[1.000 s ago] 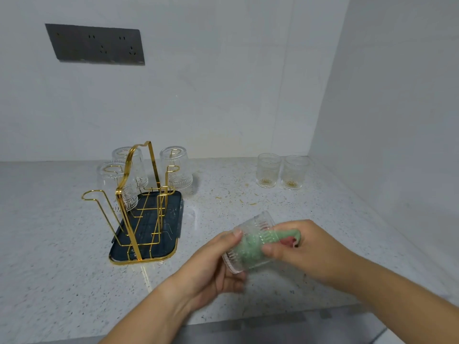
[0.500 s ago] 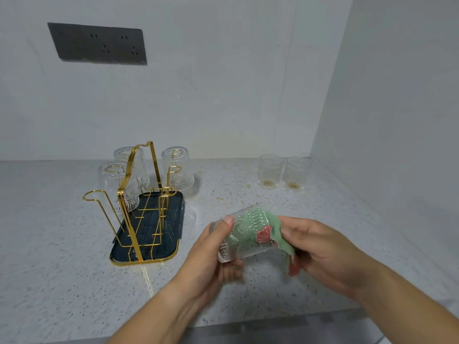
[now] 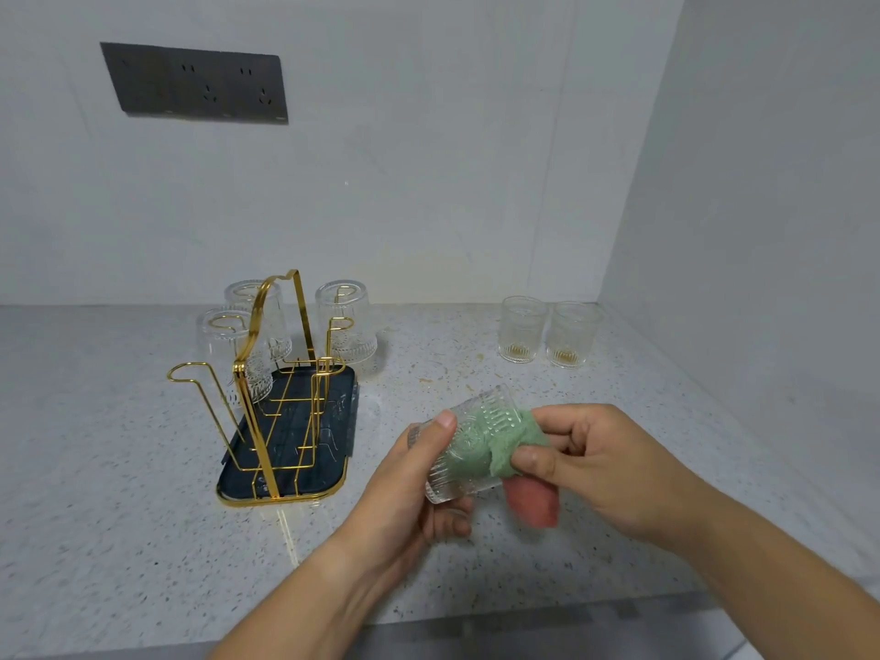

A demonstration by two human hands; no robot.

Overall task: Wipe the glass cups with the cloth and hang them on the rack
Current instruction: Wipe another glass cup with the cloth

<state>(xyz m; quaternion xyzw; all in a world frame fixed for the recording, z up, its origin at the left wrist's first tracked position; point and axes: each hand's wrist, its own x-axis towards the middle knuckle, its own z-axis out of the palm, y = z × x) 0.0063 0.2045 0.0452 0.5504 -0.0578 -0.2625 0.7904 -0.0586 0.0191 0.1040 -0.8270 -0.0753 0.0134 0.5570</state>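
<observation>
My left hand [image 3: 409, 488] grips a ribbed glass cup [image 3: 464, 462] lying on its side above the counter, mouth pointing right. A green and pink cloth [image 3: 505, 445] is stuffed into the cup's mouth, and my right hand [image 3: 590, 464] pinches the part that sticks out. To the left stands a gold wire rack [image 3: 266, 373] on a dark tray [image 3: 328, 488]. Three cups hang upside down on its far prongs: one at the back left [image 3: 274, 316], one in front of it [image 3: 219, 345], one at the back right [image 3: 347, 321]. Two upright cups [image 3: 521, 335] [image 3: 571, 335] stand near the right wall.
The speckled counter [image 3: 119, 493] ends in a front edge just below my forearms. A white wall closes the right side, and a dark socket panel [image 3: 195, 85] sits on the back wall. The rack's near left prong [image 3: 188, 373] carries nothing.
The cloth has gone deeper into the cup and my right hand has closed round its outer part, moving closer to the mouth. The cup has stayed in my left hand.
</observation>
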